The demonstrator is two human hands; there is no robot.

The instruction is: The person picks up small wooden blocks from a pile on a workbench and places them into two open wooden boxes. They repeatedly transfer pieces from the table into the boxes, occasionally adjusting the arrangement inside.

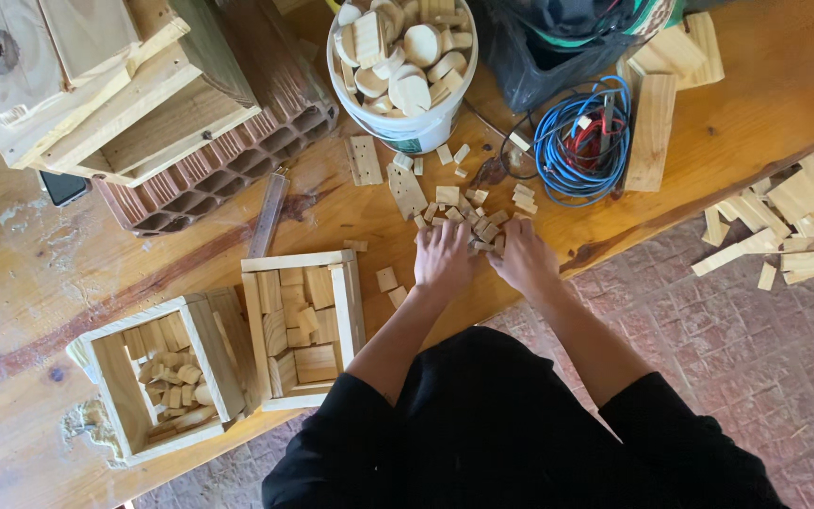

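Note:
Both my hands rest side by side on a heap of small wooden blocks on the wooden workbench. My left hand lies palm down on the blocks, fingers bent into the heap. Over the heap's right edge, my right hand curls its fingers among the pieces. Whether either hand grips a block is hidden. Just left of my hands stand two open wooden boxes, one nearer and one further left, both holding wooden offcuts.
A white bucket full of round and flat wood pieces stands behind the heap. A coil of blue cable lies to the right, a hollow clay brick and wooden crates to the left. Wood slats lie at the right.

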